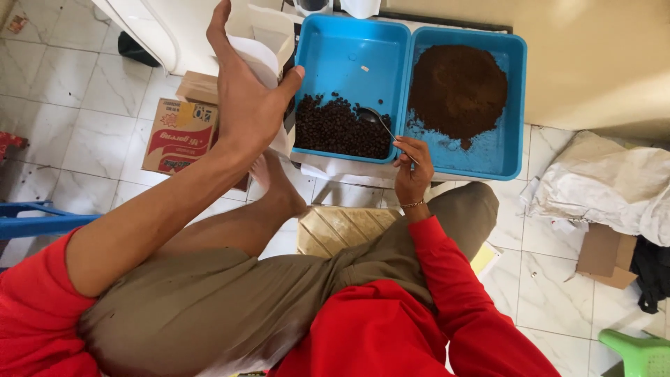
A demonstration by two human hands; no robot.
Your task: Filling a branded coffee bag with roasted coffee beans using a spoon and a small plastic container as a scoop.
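Over the tiled floor, the right hand [412,167] is pinching the thin handle of a metal spoon [377,120], its bowl dipping into loose dark coffee beans [338,129] in the left blue plastic tray [349,49]. Beans judged light, hard, prone to rolling; handle end suits gripping. Left hand [244,91] is raised, clamped on a white paper bag [262,59], seemingly light and crushable, wrist bent.

free: left tray's [349,49] far half | blocked: beans [338,129], ground heap [457,91]
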